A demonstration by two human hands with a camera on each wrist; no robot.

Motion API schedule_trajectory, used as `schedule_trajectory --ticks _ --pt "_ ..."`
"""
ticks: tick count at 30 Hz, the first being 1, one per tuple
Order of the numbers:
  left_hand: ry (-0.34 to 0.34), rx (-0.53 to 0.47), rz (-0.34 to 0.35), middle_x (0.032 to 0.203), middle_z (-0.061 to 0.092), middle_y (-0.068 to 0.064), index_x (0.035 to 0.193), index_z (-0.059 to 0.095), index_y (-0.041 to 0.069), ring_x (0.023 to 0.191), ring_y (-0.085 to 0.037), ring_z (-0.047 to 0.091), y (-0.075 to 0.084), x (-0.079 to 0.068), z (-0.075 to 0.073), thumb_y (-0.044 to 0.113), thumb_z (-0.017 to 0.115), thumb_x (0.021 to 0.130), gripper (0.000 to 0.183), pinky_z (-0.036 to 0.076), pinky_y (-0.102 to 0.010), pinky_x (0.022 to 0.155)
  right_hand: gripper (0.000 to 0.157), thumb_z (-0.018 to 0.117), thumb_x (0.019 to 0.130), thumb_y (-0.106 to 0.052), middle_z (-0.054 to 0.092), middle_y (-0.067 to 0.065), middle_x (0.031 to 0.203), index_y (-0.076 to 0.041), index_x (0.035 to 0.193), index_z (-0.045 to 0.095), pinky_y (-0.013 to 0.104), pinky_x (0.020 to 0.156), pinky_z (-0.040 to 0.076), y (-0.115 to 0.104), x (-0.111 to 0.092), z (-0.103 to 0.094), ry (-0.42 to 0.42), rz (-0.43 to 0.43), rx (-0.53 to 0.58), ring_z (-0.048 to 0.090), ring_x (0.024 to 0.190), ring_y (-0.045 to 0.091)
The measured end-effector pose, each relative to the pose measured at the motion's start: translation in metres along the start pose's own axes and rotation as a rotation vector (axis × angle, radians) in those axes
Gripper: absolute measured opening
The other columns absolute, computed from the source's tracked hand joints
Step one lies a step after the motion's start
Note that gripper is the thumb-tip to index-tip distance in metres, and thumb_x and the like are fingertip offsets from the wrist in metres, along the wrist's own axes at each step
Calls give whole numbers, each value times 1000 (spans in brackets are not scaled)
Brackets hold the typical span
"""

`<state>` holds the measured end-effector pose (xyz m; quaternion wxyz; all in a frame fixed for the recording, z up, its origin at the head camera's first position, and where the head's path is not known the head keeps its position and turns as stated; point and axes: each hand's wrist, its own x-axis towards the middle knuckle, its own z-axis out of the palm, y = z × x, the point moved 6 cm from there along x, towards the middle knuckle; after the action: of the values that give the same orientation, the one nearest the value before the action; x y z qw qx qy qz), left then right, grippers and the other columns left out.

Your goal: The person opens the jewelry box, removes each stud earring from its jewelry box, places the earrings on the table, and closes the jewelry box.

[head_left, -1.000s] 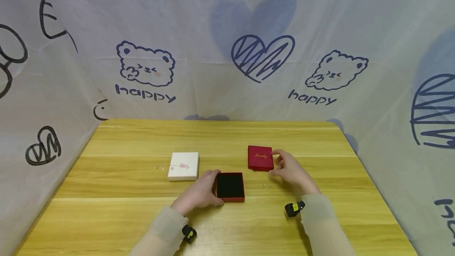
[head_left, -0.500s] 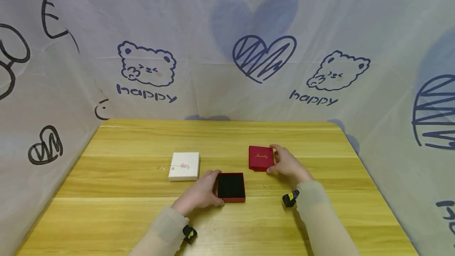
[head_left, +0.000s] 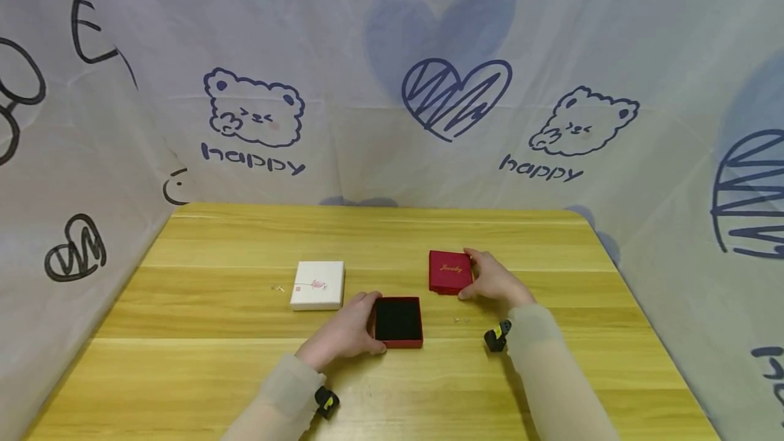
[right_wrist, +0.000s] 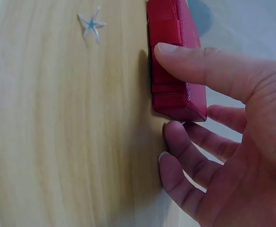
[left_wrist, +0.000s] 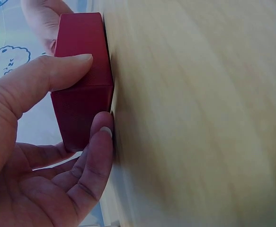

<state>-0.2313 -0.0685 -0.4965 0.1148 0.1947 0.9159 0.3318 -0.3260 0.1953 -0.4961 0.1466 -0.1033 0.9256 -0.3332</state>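
An open red jewelry box (head_left: pixel 398 344) with a black insert sits on the table, gripped at its left side by my left hand (head_left: pixel 344 333). In the left wrist view, the thumb presses one red wall (left_wrist: pixel 83 35) and the fingers curl against the adjoining side. Beyond it to the right lies the red jewelry box lid (head_left: pixel 450 272) with gold lettering. My right hand (head_left: pixel 497 283) holds the lid's right side, thumb at the near face and fingers around the far corner. Ribbed ribbon shows on the lid's side (right_wrist: pixel 168 61) in the right wrist view.
A white box (head_left: pixel 317 286) with a pink flower print stands left of the open box. Tiny silvery pieces (head_left: pixel 278 288) lie beside it. A small silver starfish-shaped piece (right_wrist: pixel 92 24) with a blue centre lies near the lid. A printed cloth (head_left: pixel 343 155) hangs behind the table.
My right hand has moved slightly left and closed its thumb and fingers on the lid, which has barely shifted. The left hand keeps its grip on the open box.
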Motion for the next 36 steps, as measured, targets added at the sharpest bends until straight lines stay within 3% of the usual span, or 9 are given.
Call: schedule_trajectory --ticks 11,22,36 --pt "-3 5 -6 134 48 -24 145 37 -7 116 -35 52 0 0 0 21 89 71 94 44 -48 97 95 88 71 -13 44 22 132 1 149 34 55 104 34 3 4 1 12 28 4 46 114 36" --pt "-11 -5 -7 136 47 -25 146 35 -7 118 -36 51 2 -2 -1 23 90 71 98 43 -49 98 94 91 69 -17 47 21 130 4 144 38 51 103 37 4 5 1 45 3 -37 48 113 33" --pt "-15 -8 8 134 48 -24 150 29 -5 109 -31 54 2 -3 -2 28 91 70 106 44 -48 96 92 91 69 -17 51 18 128 4 142 39 51 103 37 -8 -3 5 39 6 55 50 112 33"
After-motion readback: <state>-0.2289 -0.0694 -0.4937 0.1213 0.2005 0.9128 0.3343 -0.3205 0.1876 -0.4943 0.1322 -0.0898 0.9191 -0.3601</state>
